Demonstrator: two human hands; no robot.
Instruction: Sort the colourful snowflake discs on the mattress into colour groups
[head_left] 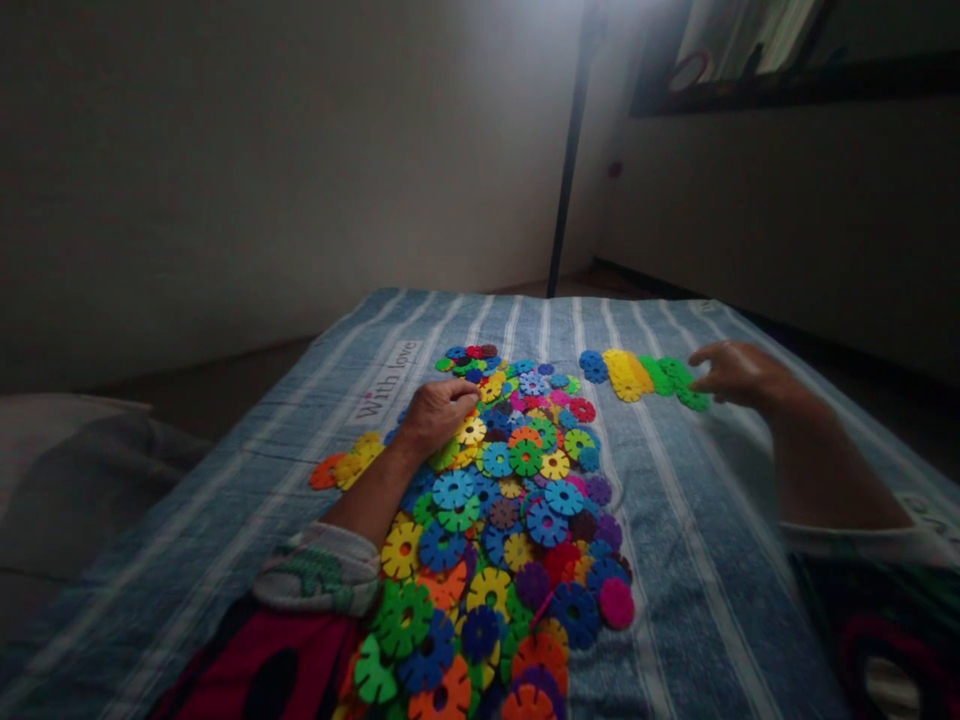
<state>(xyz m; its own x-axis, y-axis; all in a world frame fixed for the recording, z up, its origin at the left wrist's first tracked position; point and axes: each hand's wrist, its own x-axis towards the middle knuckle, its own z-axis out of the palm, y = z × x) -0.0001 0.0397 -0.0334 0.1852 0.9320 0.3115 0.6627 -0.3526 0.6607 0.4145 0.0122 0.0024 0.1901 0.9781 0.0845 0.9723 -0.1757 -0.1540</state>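
Note:
My left hand (441, 412) rests at the left side of a long pile of flat, notched plastic flower discs (502, 515) in many colours. Its fingers are curled together by a yellow disc (470, 431); whatever they may hold is hidden. To the right, my right hand (739, 374) hovers with thumb and forefinger apart beside a group of green discs (670, 378). The nearest green disc (694, 400) lies just under the fingertips, slightly blurred. Yellow discs (626, 375) and blue discs (593, 366) continue that row leftward.
A blue-and-white striped cloth (675, 600) covers the table. Yellow discs (360, 460) and an orange disc (325, 472) lie left of my left forearm. Behind the table stands a dark pole (570, 170) before a pale wall (300, 150). Grey fabric (82, 480) sits at left.

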